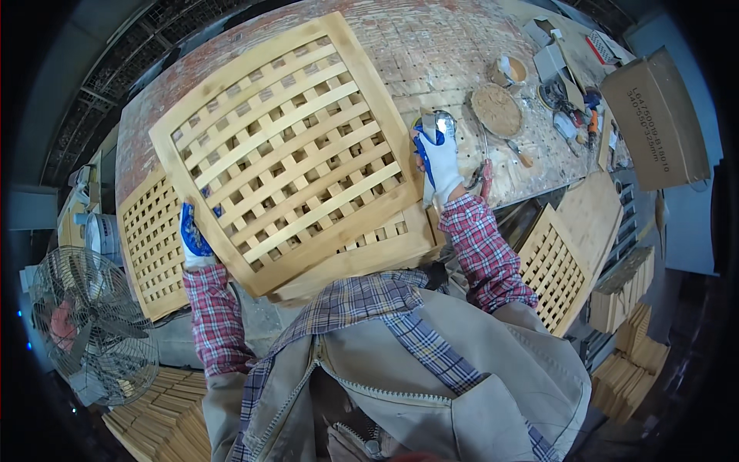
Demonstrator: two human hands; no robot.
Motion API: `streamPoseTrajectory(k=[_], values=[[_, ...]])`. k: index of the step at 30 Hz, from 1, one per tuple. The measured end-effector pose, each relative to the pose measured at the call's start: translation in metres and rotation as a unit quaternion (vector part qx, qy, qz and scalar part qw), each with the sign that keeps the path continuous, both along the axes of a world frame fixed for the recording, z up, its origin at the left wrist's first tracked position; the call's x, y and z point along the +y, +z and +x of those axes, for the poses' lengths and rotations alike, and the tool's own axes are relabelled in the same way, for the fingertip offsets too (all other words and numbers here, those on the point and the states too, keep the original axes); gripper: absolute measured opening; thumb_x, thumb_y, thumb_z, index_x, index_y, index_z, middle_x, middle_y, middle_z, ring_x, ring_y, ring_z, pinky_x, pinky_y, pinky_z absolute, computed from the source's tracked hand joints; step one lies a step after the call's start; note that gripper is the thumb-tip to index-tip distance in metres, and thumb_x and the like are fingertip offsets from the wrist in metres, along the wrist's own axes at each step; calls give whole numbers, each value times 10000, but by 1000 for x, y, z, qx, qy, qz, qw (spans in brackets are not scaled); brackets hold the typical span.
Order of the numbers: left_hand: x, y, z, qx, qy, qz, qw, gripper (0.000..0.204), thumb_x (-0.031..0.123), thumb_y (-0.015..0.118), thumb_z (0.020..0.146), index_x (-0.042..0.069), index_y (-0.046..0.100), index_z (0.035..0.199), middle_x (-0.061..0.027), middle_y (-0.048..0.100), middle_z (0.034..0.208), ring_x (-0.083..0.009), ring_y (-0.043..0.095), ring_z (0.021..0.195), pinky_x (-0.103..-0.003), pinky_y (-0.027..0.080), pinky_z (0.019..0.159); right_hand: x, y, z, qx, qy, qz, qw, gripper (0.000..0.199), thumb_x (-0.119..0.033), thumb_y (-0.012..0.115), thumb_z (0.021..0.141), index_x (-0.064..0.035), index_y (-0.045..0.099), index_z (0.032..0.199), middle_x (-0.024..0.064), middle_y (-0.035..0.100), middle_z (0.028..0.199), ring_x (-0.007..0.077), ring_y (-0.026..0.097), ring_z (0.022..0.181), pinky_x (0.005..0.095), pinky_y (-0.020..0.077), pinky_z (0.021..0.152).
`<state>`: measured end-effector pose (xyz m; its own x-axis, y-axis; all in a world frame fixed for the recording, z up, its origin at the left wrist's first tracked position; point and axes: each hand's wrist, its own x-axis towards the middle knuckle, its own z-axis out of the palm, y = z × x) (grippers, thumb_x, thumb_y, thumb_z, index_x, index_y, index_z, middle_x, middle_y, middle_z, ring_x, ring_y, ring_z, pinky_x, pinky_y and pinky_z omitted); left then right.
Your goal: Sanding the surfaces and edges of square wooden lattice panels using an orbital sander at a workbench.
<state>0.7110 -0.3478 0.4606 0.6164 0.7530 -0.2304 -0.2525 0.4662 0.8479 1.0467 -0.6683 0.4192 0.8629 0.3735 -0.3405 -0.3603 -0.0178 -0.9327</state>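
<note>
A pale wooden lattice panel (277, 223) is held up at a tilt in front of me, over the workbench (454, 31). My left hand (195, 235), in a white and blue work glove, grips its lower left edge; some blue glove fingertips show through the lattice gaps. At the panel's right edge, my gloved right hand (441, 158) closes on a shiny silver, rounded object (444, 123) whose kind I cannot make out. Another lattice panel (375, 237) lies under the raised one, mostly hidden by it.
More lattice panels lean at left (154, 239) and right (550, 269). A round pan of brownish filler (496, 109), a tub (510, 71) and hand tools lie on the bench's right side. A cardboard box (654, 119) stands far right. A wire-caged fan (92, 323) is at left, near stacked wood strips (158, 416).
</note>
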Motion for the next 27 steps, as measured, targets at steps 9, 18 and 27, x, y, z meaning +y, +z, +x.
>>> streamPoseTrajectory(k=[9, 18, 27], values=[[-49, -33, -47, 31, 49, -31, 998, 475, 368, 466, 984, 67, 448, 1350, -94, 562, 1247, -228, 580, 1101, -367, 507, 919, 54, 33, 47, -204, 149, -203, 946, 303, -318, 660, 882, -58, 633, 1036, -24, 559, 644, 63, 528, 434, 210, 396, 387], [-91, -64, -67, 31, 82, -106, 990, 427, 330, 465, 988, 62, 466, 1321, -103, 557, 1255, -240, 573, 1121, -389, 481, 960, 76, 27, 2, -429, 71, -272, 859, 380, -322, 587, 892, -28, 589, 1132, 195, 639, 902, 333, 646, 792, 418, 509, 715], [-92, -51, -60, 63, 49, -85, 993, 452, 358, 472, 976, 45, 475, 1302, -116, 556, 1250, -249, 568, 1133, -397, 473, 975, 59, 26, -24, -403, 291, -315, 809, 344, -258, 598, 865, -139, 579, 1187, 162, 576, 1089, 366, 606, 920, 434, 500, 780]])
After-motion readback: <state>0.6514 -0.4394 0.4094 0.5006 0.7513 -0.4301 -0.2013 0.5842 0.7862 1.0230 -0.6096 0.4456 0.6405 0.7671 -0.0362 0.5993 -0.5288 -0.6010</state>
